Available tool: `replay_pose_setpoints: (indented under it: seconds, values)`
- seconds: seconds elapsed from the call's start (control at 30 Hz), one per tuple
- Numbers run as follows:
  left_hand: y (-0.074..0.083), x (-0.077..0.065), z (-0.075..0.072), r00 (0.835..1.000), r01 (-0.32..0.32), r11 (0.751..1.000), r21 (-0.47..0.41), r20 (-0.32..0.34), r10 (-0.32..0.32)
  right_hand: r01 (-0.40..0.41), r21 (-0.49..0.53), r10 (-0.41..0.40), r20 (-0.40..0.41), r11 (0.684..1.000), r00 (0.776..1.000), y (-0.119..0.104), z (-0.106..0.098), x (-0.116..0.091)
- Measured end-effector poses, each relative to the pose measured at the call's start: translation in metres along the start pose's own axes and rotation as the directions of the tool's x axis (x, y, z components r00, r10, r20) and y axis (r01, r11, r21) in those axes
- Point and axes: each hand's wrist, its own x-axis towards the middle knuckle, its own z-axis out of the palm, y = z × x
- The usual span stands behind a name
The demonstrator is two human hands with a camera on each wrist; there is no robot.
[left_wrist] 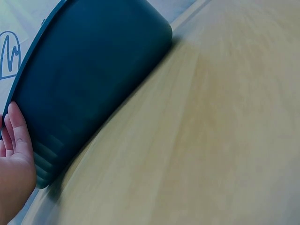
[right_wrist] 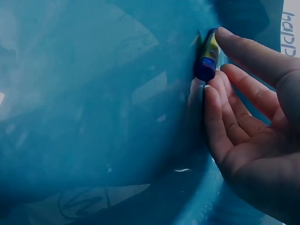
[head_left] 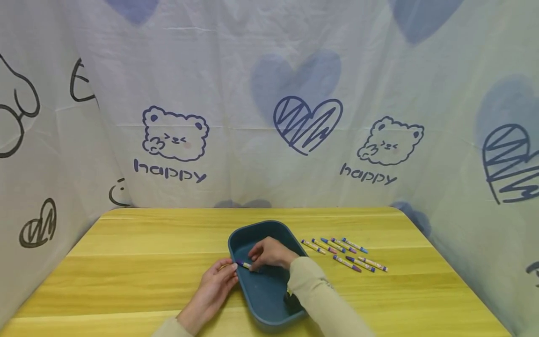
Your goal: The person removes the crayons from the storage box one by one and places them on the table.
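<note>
A deep dark blue-green plastic bin (head_left: pixel 269 322) with rounded corners stands on the table. My right hand (head_left: pixel 271 252) reaches down inside it and holds a crayon (head_left: pixel 244 265) between thumb and fingers, close to the left wall. In the right wrist view the crayon (right_wrist: pixel 207 61) shows a blue end and a yellow wrapper, with the thumb on its far part. My left hand (head_left: pixel 216 283) touches the bin's left side at the rim. Its fingers (left_wrist: pixel 19 129) lie fairly straight against the outer wall in the left wrist view.
Several crayons (head_left: pixel 346 263) in pale and coloured wrappers lie loosely on the wooden table (head_left: pixel 139 262), right of the bin. Under my right sleeve (head_left: pixel 313 281), a dark shape (head_left: pixel 291 302) with some yellow is partly hidden in the bin. A printed white curtain (head_left: pixel 236 154) closes off the back and sides.
</note>
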Motion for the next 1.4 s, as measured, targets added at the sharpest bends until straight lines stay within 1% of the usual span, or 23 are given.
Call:
replay_pose_setpoints:
  seconds: [0.03,0.2,0.33,0.37,0.47,0.57,0.6,0.63,0.83,0.93,1.07,1.23,1.4]
  values:
    - [0.0,0.0,0.0,1.0,-0.001,1.0,0.0,0.004,0.001,0.002,-0.022,-0.002,-0.005,1.0,1.0,-0.001,0.001,0.0]
    - [0.001,-0.001,0.0,1.0,-0.005,1.0,-0.004,0.007,0.005,0.018,-0.056,-0.018,-0.014,0.998,1.0,0.0,0.003,0.001]
    - [0.002,0.0,0.0,1.0,0.0,1.0,-0.013,-0.001,0.0,0.052,-0.089,-0.052,-0.004,0.995,0.999,0.002,0.003,0.002]
    - [0.002,0.0,0.0,1.0,0.0,1.0,-0.014,-0.001,0.0,0.08,-0.1,-0.08,0.003,0.992,0.997,0.004,0.003,0.003]
    - [0.002,0.0,0.0,1.0,-0.005,1.0,-0.013,0.003,0.005,0.098,-0.111,-0.097,0.01,0.989,0.995,0.003,0.002,0.003]
    - [0.002,0.001,0.0,1.0,-0.006,1.0,-0.018,0.001,0.006,0.092,-0.109,-0.092,0.006,0.99,0.996,0.002,0.003,0.004]
    - [0.003,0.001,0.0,1.0,-0.005,1.0,-0.019,-0.001,0.005,0.071,-0.105,-0.072,-0.001,0.992,0.997,0.0,0.004,0.003]
    - [0.003,0.001,0.0,1.0,-0.008,1.0,-0.016,0.0,0.008,0.066,-0.104,-0.067,-0.005,0.992,0.998,0.0,0.004,0.003]
    - [0.003,0.0,0.0,1.0,-0.005,1.0,-0.022,0.004,0.005,0.062,-0.112,-0.065,-0.024,0.992,0.998,-0.002,0.004,0.002]
    - [0.003,0.001,0.001,1.0,0.006,0.999,-0.039,0.005,-0.006,0.051,-0.098,-0.054,-0.029,0.994,0.998,-0.002,0.002,0.001]
    - [0.003,0.001,0.001,1.0,0.005,0.999,-0.035,0.006,-0.005,0.023,-0.069,-0.026,-0.036,0.997,0.999,-0.001,0.001,0.002]
    - [0.003,0.001,0.001,1.0,0.003,1.0,-0.018,0.003,-0.002,0.036,-0.056,-0.039,-0.058,0.998,0.998,-0.003,-0.001,0.002]
    - [0.003,0.0,0.0,1.0,0.008,1.0,-0.022,-0.002,-0.008,0.052,-0.06,-0.057,-0.077,0.997,0.995,-0.005,-0.007,0.001]
